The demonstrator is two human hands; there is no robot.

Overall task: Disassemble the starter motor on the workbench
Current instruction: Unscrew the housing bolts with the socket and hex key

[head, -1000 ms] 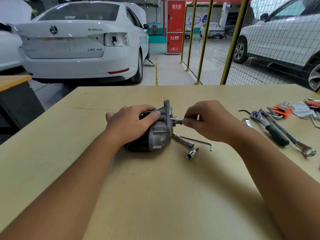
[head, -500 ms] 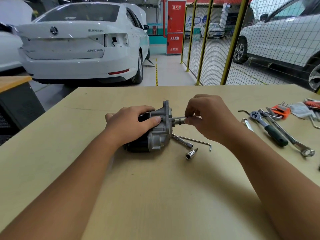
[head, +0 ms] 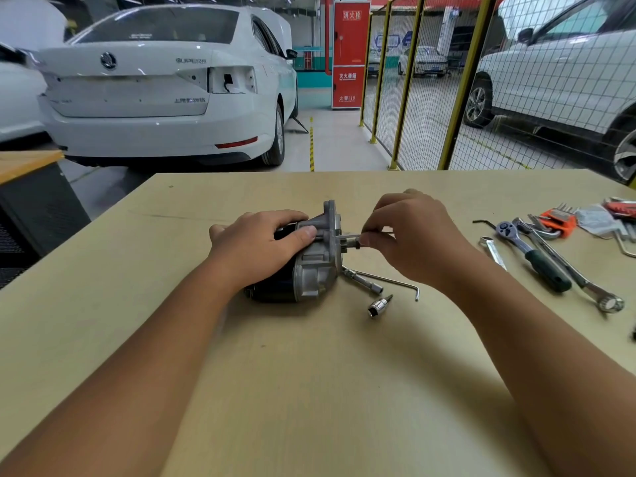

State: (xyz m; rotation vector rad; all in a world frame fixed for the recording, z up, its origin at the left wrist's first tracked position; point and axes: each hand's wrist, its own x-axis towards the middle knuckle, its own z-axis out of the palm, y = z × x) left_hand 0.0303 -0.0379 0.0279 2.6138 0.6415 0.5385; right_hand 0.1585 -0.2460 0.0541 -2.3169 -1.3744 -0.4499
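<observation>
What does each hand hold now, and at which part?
The left hand grips the starter motor around its body. The right hand pinches a small metal tool at the motor's end face.

Both forearms reach in from the near edge and converge on the starter motor [head: 309, 266].

Left hand [head: 256, 247]: palm down over the motor's dark body, fingers curled round it, thumb laid along the grey housing.

Right hand [head: 413, 235]: just right of the motor's flange, knuckles up, fingers curled, thumb and forefinger pinching the socket tool [head: 351, 239] that sticks out of the flange face.
</observation>
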